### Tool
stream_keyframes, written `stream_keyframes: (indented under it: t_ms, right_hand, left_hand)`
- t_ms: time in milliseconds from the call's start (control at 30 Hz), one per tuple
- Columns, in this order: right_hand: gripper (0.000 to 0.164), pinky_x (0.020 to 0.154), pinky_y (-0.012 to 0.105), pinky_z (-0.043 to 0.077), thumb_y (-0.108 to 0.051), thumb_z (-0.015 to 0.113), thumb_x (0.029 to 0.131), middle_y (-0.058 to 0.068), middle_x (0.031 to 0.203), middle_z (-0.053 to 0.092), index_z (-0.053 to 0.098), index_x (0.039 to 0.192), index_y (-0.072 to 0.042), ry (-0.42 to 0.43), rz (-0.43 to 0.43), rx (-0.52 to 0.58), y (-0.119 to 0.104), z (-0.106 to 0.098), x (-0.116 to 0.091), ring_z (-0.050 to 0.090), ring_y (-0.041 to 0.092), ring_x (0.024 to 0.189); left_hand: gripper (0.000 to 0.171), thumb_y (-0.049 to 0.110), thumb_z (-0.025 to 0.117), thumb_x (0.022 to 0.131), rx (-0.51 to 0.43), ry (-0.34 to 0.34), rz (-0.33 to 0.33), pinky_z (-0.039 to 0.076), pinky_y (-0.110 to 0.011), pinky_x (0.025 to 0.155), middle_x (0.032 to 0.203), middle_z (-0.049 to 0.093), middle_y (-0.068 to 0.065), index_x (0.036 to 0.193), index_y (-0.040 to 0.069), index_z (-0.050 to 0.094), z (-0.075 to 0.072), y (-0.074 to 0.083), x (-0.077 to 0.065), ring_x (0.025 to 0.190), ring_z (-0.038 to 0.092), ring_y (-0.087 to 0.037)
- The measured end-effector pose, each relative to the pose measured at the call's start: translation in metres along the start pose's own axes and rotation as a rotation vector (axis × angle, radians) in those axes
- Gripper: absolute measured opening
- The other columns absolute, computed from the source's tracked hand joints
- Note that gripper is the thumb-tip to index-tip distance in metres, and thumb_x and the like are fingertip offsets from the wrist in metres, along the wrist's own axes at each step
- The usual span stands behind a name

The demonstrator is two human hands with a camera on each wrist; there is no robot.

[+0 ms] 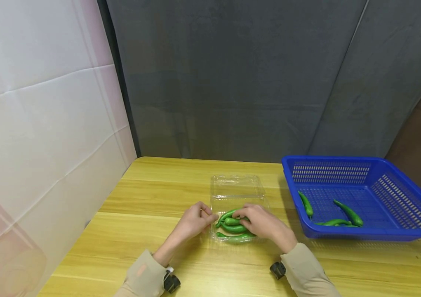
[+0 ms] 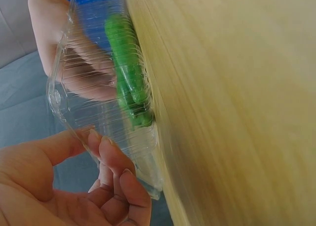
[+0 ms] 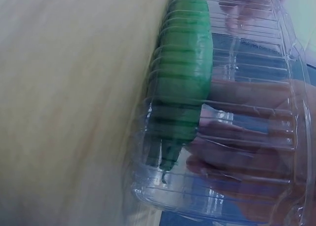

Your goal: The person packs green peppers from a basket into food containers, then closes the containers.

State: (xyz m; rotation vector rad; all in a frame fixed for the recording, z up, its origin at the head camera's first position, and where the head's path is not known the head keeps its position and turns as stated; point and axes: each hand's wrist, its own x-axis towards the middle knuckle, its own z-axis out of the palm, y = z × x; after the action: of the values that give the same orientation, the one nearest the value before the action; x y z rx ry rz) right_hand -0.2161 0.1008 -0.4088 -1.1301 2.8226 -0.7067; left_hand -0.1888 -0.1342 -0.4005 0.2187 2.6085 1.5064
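Note:
A clear plastic clamshell box (image 1: 238, 202) lies with its lid folded back on the table, several green chili peppers (image 1: 234, 228) side by side in its base. At the near left edge my left hand (image 1: 192, 222) pinches the box's rim between thumb and forefinger, as the left wrist view also shows. My right hand (image 1: 262, 225) reaches into the base from the right, its curled fingers and thumb round a green pepper (image 1: 233, 221) among the others. Through the ribbed wall in the right wrist view, fingers (image 3: 237, 147) show behind a pepper (image 3: 182, 63).
A blue plastic basket (image 1: 366, 235) with slotted sides stands at the right of the wooden table (image 1: 151, 194), with several green peppers (image 1: 349, 212) at its near left. A dark grey curtain (image 1: 225, 82) hangs behind the table, and a pale cloth wall (image 1: 47, 123) borders the left side.

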Motion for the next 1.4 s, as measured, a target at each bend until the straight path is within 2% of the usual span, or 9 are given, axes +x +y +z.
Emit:
stream_keyframes:
  t_ms: [233, 400, 867, 1133, 1400]
  right_hand:
    - [0.022, 0.079, 0.037, 0.057, 0.003, 0.068, 0.092, 0.009, 0.102, 0.070, 0.071, 0.114, -0.001, 0.026, -0.016, 0.002, 0.002, 0.000, 0.000, 0.067, 0.023, 0.092]
    - [0.023, 0.081, 0.037, 0.057, 0.003, 0.068, 0.093, 0.010, 0.102, 0.070, 0.070, 0.116, -0.001, 0.026, 0.005, 0.029, 0.001, -0.003, 0.000, 0.067, 0.024, 0.093]
    - [0.024, 0.086, 0.042, 0.056, 0.000, 0.066, 0.095, 0.013, 0.114, 0.069, 0.069, 0.119, 0.000, 0.111, -0.013, 0.012, 0.000, -0.028, -0.005, 0.067, 0.028, 0.104]
    - [0.026, 0.087, 0.043, 0.055, -0.001, 0.065, 0.096, 0.014, 0.115, 0.069, 0.068, 0.122, -0.002, 0.157, 0.009, 0.007, 0.002, -0.043, -0.011, 0.066, 0.029, 0.105]
    - [0.025, 0.089, 0.047, 0.054, -0.001, 0.065, 0.096, 0.013, 0.115, 0.070, 0.068, 0.121, -0.002, 0.239, -0.012, -0.010, 0.008, -0.057, -0.019, 0.067, 0.029, 0.103]
  left_hand:
    - [0.023, 0.016, 0.071, 0.095, -0.004, -0.003, -0.002, 0.044, -0.029, 0.055, 0.072, 0.063, -0.012, 0.099, 0.000, 0.056, 0.001, 0.000, 0.000, 0.058, 0.059, -0.021]
    - [0.023, 0.017, 0.071, 0.095, 0.004, -0.001, -0.004, 0.044, -0.029, 0.055, 0.071, 0.062, -0.011, 0.100, 0.000, 0.056, 0.000, 0.001, 0.000, 0.058, 0.058, -0.021]
    - [0.022, 0.018, 0.071, 0.095, 0.009, 0.001, -0.024, 0.043, -0.028, 0.055, 0.070, 0.062, -0.011, 0.099, 0.001, 0.056, 0.000, 0.001, 0.001, 0.059, 0.058, -0.021]
    - [0.024, 0.019, 0.072, 0.095, 0.009, 0.001, -0.014, 0.044, -0.029, 0.055, 0.070, 0.062, -0.009, 0.099, 0.001, 0.056, 0.000, 0.001, -0.001, 0.059, 0.058, -0.021]
    - [0.023, 0.018, 0.071, 0.096, 0.010, -0.005, -0.020, 0.044, -0.029, 0.056, 0.070, 0.062, -0.008, 0.100, 0.001, 0.056, 0.000, 0.000, 0.000, 0.060, 0.059, -0.021]
